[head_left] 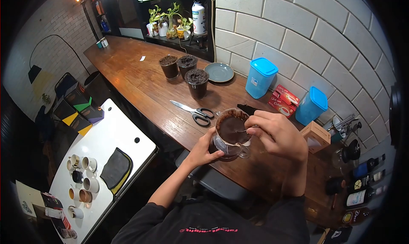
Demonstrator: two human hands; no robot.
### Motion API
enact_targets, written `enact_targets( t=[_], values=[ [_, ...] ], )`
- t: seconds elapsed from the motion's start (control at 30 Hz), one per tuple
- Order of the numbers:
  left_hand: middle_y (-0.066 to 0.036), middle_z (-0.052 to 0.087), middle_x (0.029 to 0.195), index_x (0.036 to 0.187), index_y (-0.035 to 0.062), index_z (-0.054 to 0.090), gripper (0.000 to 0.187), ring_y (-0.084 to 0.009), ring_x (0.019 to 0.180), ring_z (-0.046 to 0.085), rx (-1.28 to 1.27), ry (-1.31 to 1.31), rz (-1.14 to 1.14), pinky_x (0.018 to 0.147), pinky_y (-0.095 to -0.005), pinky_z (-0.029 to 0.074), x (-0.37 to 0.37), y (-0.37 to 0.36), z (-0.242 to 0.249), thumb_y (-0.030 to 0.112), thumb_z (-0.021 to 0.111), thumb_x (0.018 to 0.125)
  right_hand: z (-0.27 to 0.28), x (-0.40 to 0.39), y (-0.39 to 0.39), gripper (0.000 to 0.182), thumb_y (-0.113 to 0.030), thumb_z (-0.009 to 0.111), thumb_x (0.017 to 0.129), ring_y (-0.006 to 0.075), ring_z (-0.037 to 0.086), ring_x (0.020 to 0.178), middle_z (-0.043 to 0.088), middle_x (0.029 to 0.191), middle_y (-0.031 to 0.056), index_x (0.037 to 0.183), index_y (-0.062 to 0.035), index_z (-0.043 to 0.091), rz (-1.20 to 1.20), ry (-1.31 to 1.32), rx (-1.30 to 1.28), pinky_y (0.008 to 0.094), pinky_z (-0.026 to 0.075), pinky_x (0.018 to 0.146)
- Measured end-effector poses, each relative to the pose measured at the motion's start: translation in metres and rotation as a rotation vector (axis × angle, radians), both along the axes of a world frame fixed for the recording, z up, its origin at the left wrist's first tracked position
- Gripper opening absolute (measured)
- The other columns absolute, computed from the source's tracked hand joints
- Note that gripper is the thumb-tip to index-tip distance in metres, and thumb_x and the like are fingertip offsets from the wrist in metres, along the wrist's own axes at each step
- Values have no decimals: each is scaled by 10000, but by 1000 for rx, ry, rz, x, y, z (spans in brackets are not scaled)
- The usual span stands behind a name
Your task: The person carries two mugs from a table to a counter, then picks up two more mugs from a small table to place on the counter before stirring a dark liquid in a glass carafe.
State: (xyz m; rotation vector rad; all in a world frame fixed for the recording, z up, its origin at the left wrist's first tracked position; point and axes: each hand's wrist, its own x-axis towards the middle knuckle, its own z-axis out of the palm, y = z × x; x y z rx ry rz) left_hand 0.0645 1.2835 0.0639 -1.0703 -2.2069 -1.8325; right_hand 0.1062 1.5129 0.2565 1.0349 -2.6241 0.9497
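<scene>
My left hand [201,151] is wrapped round the lower side of a clear glass jug [230,150], holding it tilted toward me over the counter. Dark brown liquid [230,132] fills much of it, and brown smears coat the inner wall. Above the rim, my right hand [279,135] pinches the thin handle of a spoon [241,130], whose lower end is hidden in the liquid. Just left of the jug lie scissors [194,112] with black handles. Farther back stand a cup of dark crumbs [197,88] and two similar cups [169,68].
A grey plate [220,73] lies by the tiled wall. Blue-lidded containers [260,80], red boxes [283,100] and a brown carton [316,136] line the back right. Bottles [362,182] stand at the far right. A white table [123,135] with several mugs is at left.
</scene>
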Motion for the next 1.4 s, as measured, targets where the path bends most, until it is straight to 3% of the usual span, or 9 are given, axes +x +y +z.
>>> enact_targets(
  t=[1.4],
  values=[
    [-259,535,1324,1439,18,331,863,-392,1264,518,-8,-11,-41,1050,-428,402,-1,-3,1,406,755,796,1,-10,3,117,-79,613,886,359,610,797,611,829,171,945,22,607,9,-37,-40,412,474,693]
  ],
)
